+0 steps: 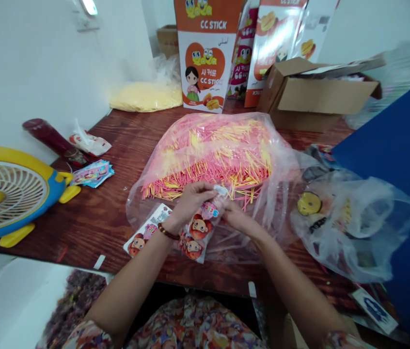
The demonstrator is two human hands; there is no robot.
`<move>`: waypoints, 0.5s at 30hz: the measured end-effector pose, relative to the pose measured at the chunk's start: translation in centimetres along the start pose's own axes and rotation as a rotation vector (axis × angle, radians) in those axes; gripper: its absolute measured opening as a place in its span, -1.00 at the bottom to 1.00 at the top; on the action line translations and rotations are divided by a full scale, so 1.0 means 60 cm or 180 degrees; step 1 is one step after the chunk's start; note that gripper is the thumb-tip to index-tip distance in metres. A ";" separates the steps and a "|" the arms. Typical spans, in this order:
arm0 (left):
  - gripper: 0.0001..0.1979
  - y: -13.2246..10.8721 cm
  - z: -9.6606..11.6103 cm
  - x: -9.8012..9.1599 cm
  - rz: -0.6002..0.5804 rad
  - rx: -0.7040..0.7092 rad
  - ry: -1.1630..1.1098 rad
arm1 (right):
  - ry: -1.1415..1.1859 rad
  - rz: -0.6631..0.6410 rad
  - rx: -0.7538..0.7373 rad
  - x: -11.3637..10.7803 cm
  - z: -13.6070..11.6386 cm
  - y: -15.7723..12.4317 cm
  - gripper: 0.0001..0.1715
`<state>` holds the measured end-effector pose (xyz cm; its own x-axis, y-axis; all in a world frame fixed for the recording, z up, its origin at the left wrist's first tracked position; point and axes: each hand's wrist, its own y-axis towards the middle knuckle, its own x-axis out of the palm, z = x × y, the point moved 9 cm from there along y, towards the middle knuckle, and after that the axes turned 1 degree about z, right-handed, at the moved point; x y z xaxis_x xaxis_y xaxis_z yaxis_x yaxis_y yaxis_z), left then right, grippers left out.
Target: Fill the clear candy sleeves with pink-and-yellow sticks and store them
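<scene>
Between both hands is a small printed plastic packet with red-haired cartoon figures, held upright over the table's front. My left hand pinches its top left edge, with a beaded bracelet on the wrist. At the top right edge, the fingers of my right hand are closed on the packet, their tips partly hidden. Another flat packet with the same print lies on the table under my left forearm. Just behind my hands, a large clear bag lies open, full of thin pink and yellow sticks.
To the left are a yellow and blue fan, a dark red bottle and printed cards. Printed cartons and an open cardboard box stand at the back. A clear plastic bag lies right, beside a blue panel.
</scene>
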<state>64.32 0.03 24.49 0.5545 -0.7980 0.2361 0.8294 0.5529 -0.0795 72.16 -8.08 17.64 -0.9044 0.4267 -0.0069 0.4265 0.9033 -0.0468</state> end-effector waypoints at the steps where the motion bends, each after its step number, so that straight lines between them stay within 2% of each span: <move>1: -0.80 0.003 -0.008 -0.008 0.0094 -0.0128 -0.0206 | 0.0367 0.0106 0.0235 -0.007 0.009 -0.002 -0.78; 3: -0.78 0.004 -0.025 -0.009 0.0061 -0.0411 -0.0409 | 0.1161 0.0392 0.0537 -0.017 0.019 -0.006 -0.77; 6: -0.81 0.006 -0.046 0.005 -0.0090 -0.0583 -0.0142 | 0.1904 0.0547 0.0548 -0.010 0.014 -0.007 -0.73; 9: -0.87 0.017 -0.050 0.019 -0.0218 -0.0411 0.0505 | 0.2102 0.0493 0.0621 0.005 0.020 -0.007 -0.76; 12: -0.93 0.029 -0.044 0.036 -0.0517 -0.0295 0.0999 | 0.2147 0.0452 0.0648 0.007 0.036 -0.009 -0.78; 15: -0.94 0.036 -0.029 0.026 -0.0438 -0.0232 0.1195 | 0.2204 0.0465 0.0605 -0.006 0.044 -0.014 -0.79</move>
<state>67.09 -0.45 23.03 0.4128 -0.9029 -0.1197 0.8928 0.4271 -0.1433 72.07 -9.11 15.03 -0.5957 0.5297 0.6037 0.4754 0.8384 -0.2666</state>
